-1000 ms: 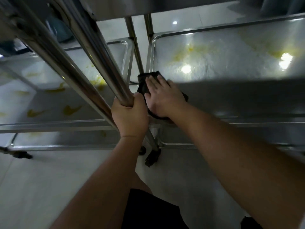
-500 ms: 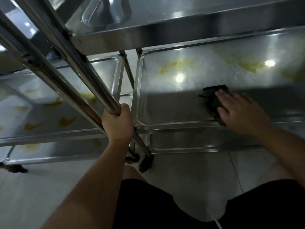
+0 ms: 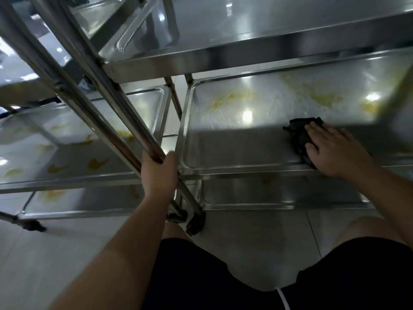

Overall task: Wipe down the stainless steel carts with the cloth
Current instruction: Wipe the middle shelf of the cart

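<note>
Pale floor tiles [image 3: 257, 238] lie under two steel carts standing side by side. On the right cart's middle shelf [image 3: 234, 148] the near strip looks clean, while yellow smears [image 3: 232, 98] remain along its far part; the left cart [image 3: 67, 153] is stained too, so most of the wiping seems left to do. The right hand [image 3: 335, 151] presses flat, fingers straight, on the dark cloth [image 3: 300, 135] at the shelf's near right. The left hand [image 3: 158, 173] is wrapped tightly round a slanted steel bar [image 3: 125, 121].
</note>
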Demonstrator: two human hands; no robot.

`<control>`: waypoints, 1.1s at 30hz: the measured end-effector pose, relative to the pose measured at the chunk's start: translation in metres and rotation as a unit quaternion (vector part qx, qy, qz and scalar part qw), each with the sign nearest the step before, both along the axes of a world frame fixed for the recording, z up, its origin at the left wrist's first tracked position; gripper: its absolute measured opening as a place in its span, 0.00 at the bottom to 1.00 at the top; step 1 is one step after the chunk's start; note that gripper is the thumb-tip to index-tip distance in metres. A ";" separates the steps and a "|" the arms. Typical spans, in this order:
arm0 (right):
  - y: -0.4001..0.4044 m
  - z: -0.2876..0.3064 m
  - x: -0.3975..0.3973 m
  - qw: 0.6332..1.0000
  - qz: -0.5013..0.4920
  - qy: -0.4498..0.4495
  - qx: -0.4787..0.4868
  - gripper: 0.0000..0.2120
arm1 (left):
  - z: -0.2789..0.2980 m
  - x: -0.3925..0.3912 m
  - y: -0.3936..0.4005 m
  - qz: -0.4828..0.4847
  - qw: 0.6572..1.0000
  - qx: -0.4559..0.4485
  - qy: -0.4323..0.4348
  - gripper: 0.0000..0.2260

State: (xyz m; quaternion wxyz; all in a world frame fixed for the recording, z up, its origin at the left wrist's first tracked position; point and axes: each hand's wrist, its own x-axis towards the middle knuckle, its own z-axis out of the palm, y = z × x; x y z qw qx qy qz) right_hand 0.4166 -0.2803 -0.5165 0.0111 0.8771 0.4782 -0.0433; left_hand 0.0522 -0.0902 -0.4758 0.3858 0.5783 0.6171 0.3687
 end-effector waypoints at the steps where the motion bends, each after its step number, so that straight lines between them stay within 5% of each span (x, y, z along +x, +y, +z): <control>1: 0.000 0.001 0.000 1.000 0.004 0.005 -0.001 0.33 | -0.007 -0.002 -0.009 -0.006 0.999 -0.005 0.032 0.13; 3: 0.001 0.001 -0.003 1.000 0.015 0.011 -0.003 0.33 | -0.024 -0.007 -0.035 0.034 0.998 -0.004 0.049 0.24; 6: -0.003 0.005 -0.003 1.000 0.026 0.009 0.003 0.31 | -0.038 0.008 -0.083 0.050 0.998 0.006 0.033 0.17; 9: -0.007 0.005 0.000 0.999 0.046 0.018 0.013 0.30 | -0.039 0.050 -0.106 -0.103 0.989 0.078 0.072 0.11; 15: -0.009 0.001 0.009 0.998 0.050 0.031 0.015 0.30 | -0.020 0.177 -0.104 -0.345 0.902 0.181 0.184 0.16; 23: -0.114 0.008 0.129 0.999 -0.043 -0.003 0.015 0.30 | -0.048 0.262 -0.088 -0.377 0.850 0.175 0.324 0.25; 29: -0.200 0.012 0.238 0.983 -0.184 -0.009 0.015 0.37 | -0.067 0.263 -0.084 -0.353 0.849 0.188 0.345 0.30; 33: -0.190 0.005 0.233 0.969 -0.245 0.019 0.002 0.37 | -0.068 0.263 -0.086 -0.353 0.840 0.201 0.361 0.31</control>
